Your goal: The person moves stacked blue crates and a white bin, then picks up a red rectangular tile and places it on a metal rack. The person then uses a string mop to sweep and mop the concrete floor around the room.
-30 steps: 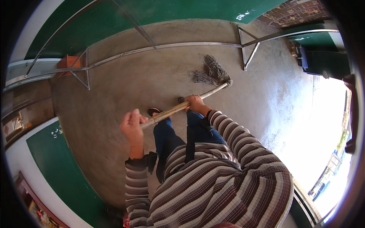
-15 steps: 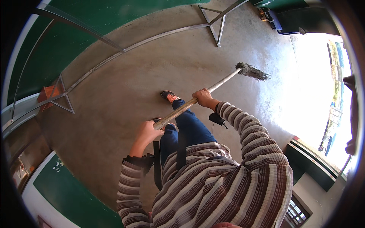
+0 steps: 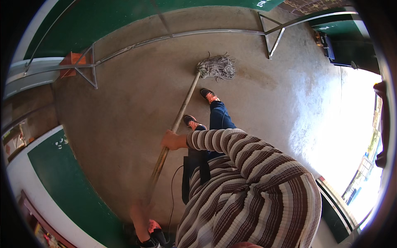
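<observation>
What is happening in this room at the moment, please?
A person in a brown-and-white striped knit top is handling a mop with a long wooden handle. The right hand is closed around the handle's middle. The left hand is blurred near its lower end, so its hold is unclear. The grey, stringy mop head rests on the grey-brown floor, beyond the dark-and-orange shoes.

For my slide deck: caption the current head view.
Right hand grips a long brown wooden mop handle, its grey string head beyond dark orange-laced shoes.
</observation>
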A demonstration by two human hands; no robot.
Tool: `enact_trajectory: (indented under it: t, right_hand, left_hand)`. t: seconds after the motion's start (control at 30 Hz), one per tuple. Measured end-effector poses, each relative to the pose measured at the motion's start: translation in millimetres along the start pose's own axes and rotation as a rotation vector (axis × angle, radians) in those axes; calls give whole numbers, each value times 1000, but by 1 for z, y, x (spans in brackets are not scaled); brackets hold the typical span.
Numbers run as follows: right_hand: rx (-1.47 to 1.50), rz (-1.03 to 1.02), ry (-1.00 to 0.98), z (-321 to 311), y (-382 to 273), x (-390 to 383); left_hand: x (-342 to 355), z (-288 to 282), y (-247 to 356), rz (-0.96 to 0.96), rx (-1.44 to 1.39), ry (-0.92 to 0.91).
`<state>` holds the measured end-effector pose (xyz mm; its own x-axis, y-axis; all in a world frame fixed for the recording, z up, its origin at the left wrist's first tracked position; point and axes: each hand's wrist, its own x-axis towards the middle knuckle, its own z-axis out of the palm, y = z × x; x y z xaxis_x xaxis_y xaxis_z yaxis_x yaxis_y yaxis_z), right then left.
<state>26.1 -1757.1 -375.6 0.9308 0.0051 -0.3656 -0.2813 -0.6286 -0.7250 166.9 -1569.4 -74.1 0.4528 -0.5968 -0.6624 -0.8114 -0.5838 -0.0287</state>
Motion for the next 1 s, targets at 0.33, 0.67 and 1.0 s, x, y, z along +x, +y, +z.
enact_trajectory:
  t: [0.33,0.67,1.0]
  right_hand:
    - [-126,-332,151,42,-97,127]
    - [197,-534,318,29,-91,112]
    - [140,-169,459,-52,29,-7]
  left_hand:
    - [-93,46,7,-506,-91,79]
    - [-97,32,-10,-321,-373,291]
    - [-14,-15,72,-39,-387,144]
